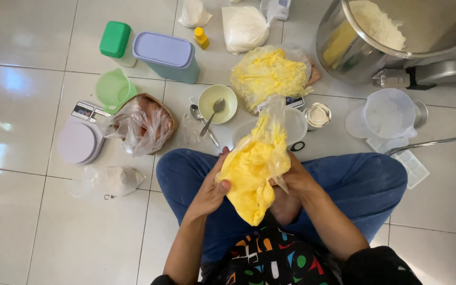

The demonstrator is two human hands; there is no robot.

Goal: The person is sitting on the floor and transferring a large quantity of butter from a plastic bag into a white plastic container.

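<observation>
Both arms bend in over the crossed legs in blue trousers (365, 184). The left hand (209, 192) and the right hand (297, 177) are close together, each wrapped tight around a clear plastic bag of yellow butter (252, 174), held up above the lap. Just beyond the bag sit a clear tub (294, 124), a small yellow-green bowl (217, 103) with a spoon (212, 113), and another butter bag (270, 74). A kitchen scale (80, 137) lies far to the left of it.

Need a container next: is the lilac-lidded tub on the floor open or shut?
Shut. The lilac lid sits flat over the teal tub, covering its whole top with no gap showing.
</observation>
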